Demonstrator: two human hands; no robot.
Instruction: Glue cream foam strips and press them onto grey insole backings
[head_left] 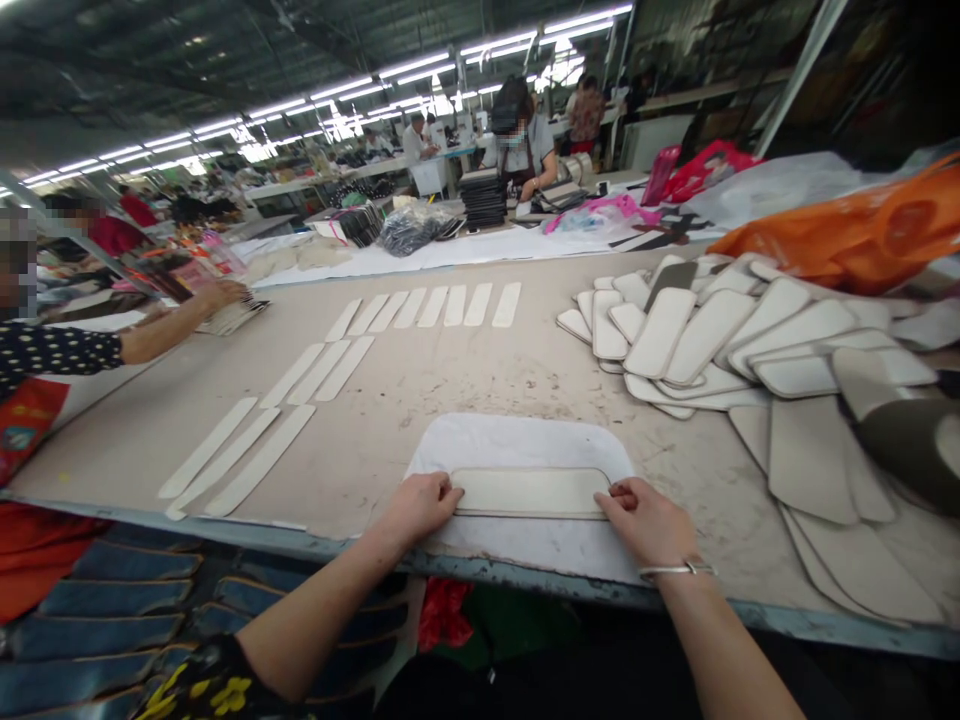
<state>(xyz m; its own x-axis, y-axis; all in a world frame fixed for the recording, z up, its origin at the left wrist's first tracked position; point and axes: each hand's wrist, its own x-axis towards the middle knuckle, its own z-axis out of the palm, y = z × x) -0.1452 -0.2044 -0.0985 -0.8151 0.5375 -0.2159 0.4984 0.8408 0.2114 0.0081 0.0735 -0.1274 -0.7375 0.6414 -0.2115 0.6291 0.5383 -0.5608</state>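
Note:
A long pale piece with rounded corners and a darker rim (pixel 531 492) lies crosswise over a white sheet (pixel 525 440) near the table's front edge. My left hand (pixel 425 508) pinches its left end between thumb and curled fingers. At the right end, my right hand (pixel 640 510) grips the same piece, thumb on top; a bracelet circles that wrist. To the left, narrow white strips (pixel 262 460) lie slanted in rows, with shorter ones (pixel 433 306) farther back.
A heap of similar pale pieces (pixel 787 330) covers the table's right side, beside an orange bag (pixel 847 235). A co-worker's arm (pixel 169 325) reaches over a small stack at the left. Another person (pixel 525 145) works across the table near a dark stack (pixel 483 198).

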